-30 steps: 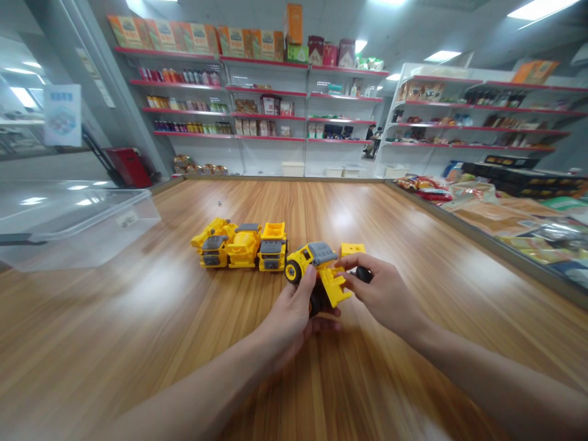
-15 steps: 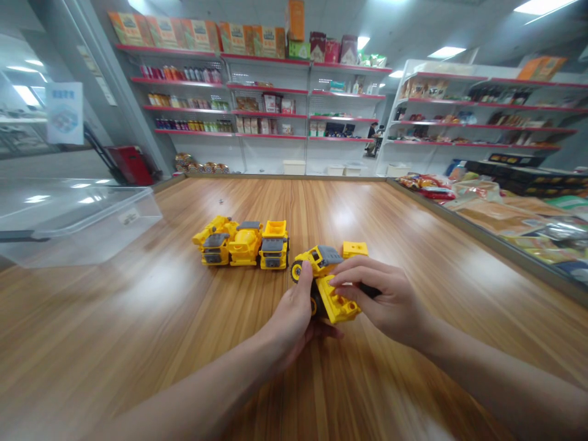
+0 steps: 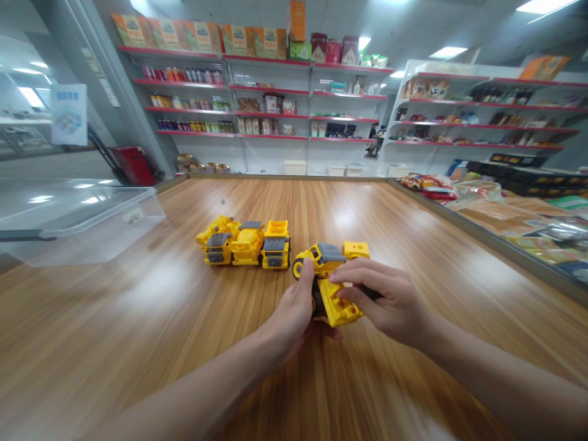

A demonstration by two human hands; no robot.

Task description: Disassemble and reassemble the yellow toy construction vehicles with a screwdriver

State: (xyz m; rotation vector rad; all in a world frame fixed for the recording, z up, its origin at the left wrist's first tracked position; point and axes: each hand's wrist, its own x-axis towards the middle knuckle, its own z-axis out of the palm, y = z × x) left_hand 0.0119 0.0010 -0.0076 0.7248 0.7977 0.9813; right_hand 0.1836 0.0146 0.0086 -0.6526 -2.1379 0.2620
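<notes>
My left hand (image 3: 294, 315) is closed around a yellow toy construction truck (image 3: 328, 257) with a grey cab roof and black wheels, thumb along its side. My right hand (image 3: 390, 291) has its fingers bent onto the yellow body part (image 3: 339, 306) of the same truck, which sits tilted below the cab. Something dark shows under the right fingers, too covered to name. Just beyond the right hand is a yellow block-like piece (image 3: 356, 248); whether it joins the truck I cannot tell.
Left of my hands stand a toy dump truck (image 3: 276, 245), a toy cement mixer (image 3: 248, 246) and a yellow toy vehicle with an arm (image 3: 217, 242). A clear plastic bin (image 3: 114, 226) is at the left. Packaged goods (image 3: 487, 208) lie beyond the right table edge; stocked shelves (image 3: 271, 136) stand behind.
The view has shifted slightly. Both hands keep their hold on the toy truck, and the right fingers have moved only a little on the yellow part.
</notes>
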